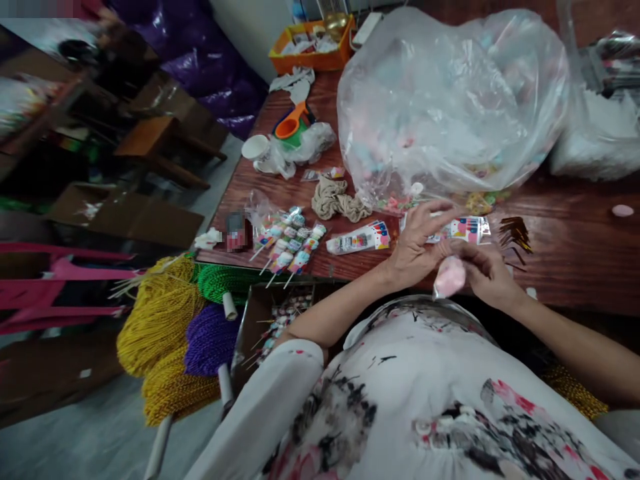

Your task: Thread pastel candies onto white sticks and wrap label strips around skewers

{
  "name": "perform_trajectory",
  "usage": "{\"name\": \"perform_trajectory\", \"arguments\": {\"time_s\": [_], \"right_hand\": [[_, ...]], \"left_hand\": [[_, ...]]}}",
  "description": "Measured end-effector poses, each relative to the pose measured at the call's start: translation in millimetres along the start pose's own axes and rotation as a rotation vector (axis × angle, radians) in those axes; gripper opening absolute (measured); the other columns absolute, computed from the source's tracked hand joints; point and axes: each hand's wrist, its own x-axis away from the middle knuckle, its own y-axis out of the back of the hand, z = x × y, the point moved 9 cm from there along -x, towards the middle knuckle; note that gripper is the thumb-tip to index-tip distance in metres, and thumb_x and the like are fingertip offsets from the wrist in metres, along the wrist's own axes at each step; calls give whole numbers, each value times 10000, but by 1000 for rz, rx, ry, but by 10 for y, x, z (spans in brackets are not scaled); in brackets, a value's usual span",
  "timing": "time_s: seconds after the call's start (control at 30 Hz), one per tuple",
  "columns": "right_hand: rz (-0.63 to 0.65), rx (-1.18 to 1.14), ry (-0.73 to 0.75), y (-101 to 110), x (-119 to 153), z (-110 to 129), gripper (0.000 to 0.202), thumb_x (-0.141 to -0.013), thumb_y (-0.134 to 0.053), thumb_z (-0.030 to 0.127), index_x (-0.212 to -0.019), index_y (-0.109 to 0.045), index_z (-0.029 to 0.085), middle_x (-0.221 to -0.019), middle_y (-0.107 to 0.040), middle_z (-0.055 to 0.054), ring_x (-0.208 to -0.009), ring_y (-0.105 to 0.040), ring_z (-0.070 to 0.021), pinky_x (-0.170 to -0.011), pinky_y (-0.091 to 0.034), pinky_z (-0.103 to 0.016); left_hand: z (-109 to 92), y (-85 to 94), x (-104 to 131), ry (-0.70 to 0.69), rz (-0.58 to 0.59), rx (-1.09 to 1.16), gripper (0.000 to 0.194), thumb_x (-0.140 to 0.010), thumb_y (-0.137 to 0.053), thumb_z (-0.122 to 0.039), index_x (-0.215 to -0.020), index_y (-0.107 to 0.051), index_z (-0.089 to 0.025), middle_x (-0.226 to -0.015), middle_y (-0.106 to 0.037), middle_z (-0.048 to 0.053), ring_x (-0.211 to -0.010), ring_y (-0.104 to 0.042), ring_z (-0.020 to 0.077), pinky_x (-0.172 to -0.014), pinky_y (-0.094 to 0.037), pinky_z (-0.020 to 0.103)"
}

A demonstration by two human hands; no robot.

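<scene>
"Where the left hand (416,245) meets the right hand (489,272), what shows?"

"A pink piece (451,276) in clear wrapping (439,292), just below the fingertips, near the front edge of the table (575,260). The right fingers pinch its top; the left thumb meets them, but blur leaves me unable to tell whether that hand grips too."

"And around them?"

"Printed pouches (357,240) lie beside the left hand, skewered pieces (294,245) farther left, and a bulging clear bag (440,100) beyond."

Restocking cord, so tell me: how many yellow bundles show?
3: upper yellow bundle at picture left, lower yellow bundle just below it, third yellow bundle partly hidden by the right forearm. Others may be hidden.
</scene>
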Motion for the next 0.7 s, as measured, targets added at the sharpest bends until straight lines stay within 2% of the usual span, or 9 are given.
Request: {"name": "perform_trajectory", "arguments": {"time_s": [0.07,0.1,0.23,0.27,0.33,0.4,0.5,0.6,0.7], "right_hand": [[-81,154,181,106,-25,126,151,-888,-540,242,-738,-534,227,-646,-563,2,-605,-519,-157,-568,-432,-300],[-115,224,284,146,-28,214,129,-877,-542,214,-750,-527,231,-672,-574,-10,-637,-529,-171,-603,-443,-323],[-221,376,573,175,14,461,122,-842,-518,133,-808,-512,250,-719,-599,-30,-708,-563,-211,-695,-480,-384],[-230,395,591,150,19,463,126,-839,-513,128,-811,-512,251,-720,-600,-31,-713,-566,-213,-700,-482,-385],[-229,401,574,89,15,406,118,-826,-532,139,-786,-511,248,-707,-594,-29,-714,-563,-211,-694,-473,-376],[-218,349,442,51,-29,256,115,-813,-572,166,-746,-514,239,-685,-576,-19,-691,-542,-196,-663,-443,-351],[-162,46,3,-25,-112,-147,128,-820,-615,250,-715,-545,225,-643,-530,8,-606,-474,-155,-582,-387,-306],[23,-514,-438,-429,-32,-378,208,-772,-683,375,-697,-562,224,-579,-460,32,-541,-422,-129,-543,-388,-287],[197,-883,-713,-873,186,-256,271,-707,-766,434,-709,-589,228,-546,-413,43,-517,-418,-124,-498,-402,-275]], "left_hand": [[99,-2,76,127,-39,137,564,-844,-675,-586,-1311,-620,-276,-1410,-555,100,-1359,-470,267,-1073,-429,401],[180,-89,137,220,15,248,594,-832,-672,-618,-1307,-616,-265,-1367,-584,108,-1311,-519,262,-1031,-462,389],[300,-643,525,535,485,612,543,-720,-795,-586,-1027,-679,-155,-946,-707,103,-890,-689,214,-817,-546,345],[300,-687,588,559,524,630,506,-715,-811,-551,-974,-667,-141,-871,-694,84,-807,-682,193,-771,-548,327],[324,-615,588,503,454,543,440,-745,-800,-487,-951,-645,-129,-809,-659,48,-719,-644,151,-719,-537,291],[322,-383,487,307,291,269,366,-812,-737,-429,-995,-654,-124,-839,-649,46,-742,-620,142,-743,-533,289],[201,-60,406,-87,108,-347,252,-880,-594,-232,-1099,-676,-138,-953,-662,89,-903,-619,190,-867,-532,353],[145,28,498,-323,71,-795,364,-866,-482,-84,-1162,-676,-167,-1010,-665,118,-971,-615,213,-905,-530,391],[55,70,674,-363,108,-882,360,-869,-485,-78,-1138,-698,-186,-1046,-685,119,-991,-625,211,-924,-528,379]]}}
